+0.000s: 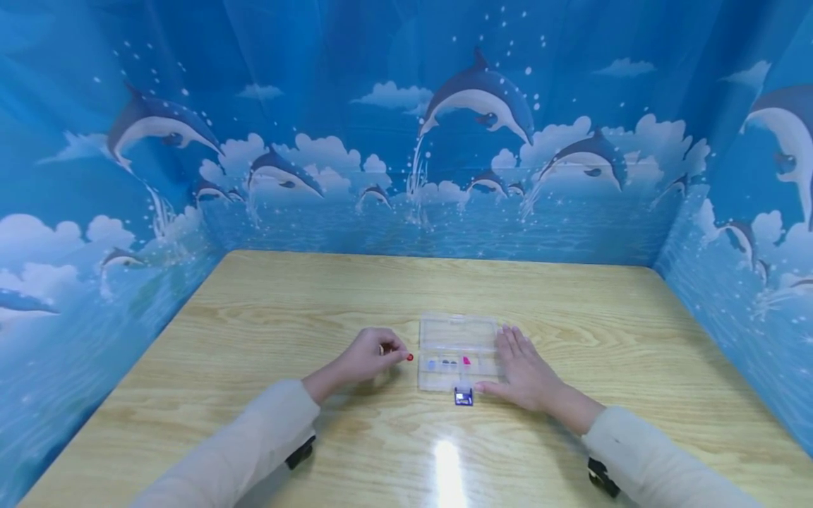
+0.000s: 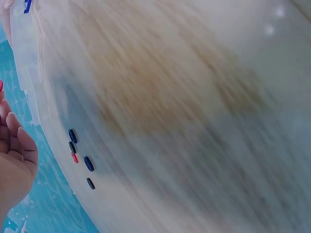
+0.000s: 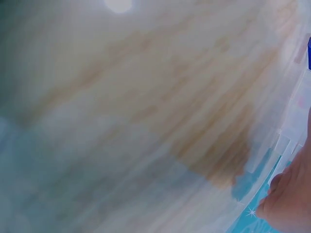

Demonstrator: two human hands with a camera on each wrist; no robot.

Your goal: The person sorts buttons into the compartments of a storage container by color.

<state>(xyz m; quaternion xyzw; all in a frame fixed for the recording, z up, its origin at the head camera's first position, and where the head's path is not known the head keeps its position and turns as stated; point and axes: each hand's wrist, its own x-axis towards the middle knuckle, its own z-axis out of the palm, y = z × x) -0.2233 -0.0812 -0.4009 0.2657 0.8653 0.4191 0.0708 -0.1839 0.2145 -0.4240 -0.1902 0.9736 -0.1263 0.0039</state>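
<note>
**Small red piece in a fingertip pinch beside open clear box**

Left hand (image 1: 370,354) pinches a small round red piece (image 1: 410,358) between thumb and fingertips, just outside the left wall of an open clear plastic compartment box (image 1: 438,382). Right hand (image 1: 528,374) lies with fingers straight along the box's right edge, gripping nothing; whether it presses down, can't tell.

Inside the box: pale blue piece (image 1: 431,365), small dark pieces (image 1: 449,362), pinkish-red piece (image 1: 466,360). Dark blue square-framed tab (image 1: 464,396) at the front edge, near the right thumb.

Handling, my read: light pinch, since the piece is tiny and could spring out. Right palm bracing the box should stop it sliding. Any move over the wall wants a small lift first, then a low release; dividers look easy to clip.

Edges: clear walls and the transparent lid (image 1: 459,333), opened toward the far side, are hard to see. Small dark discs (image 2: 89,163) and a loose red disc (image 2: 75,158) lie on the wood-grain table (image 1: 286,303) near the left hand, so avoid sweeping the wrist. More room toward the person and above.
</note>
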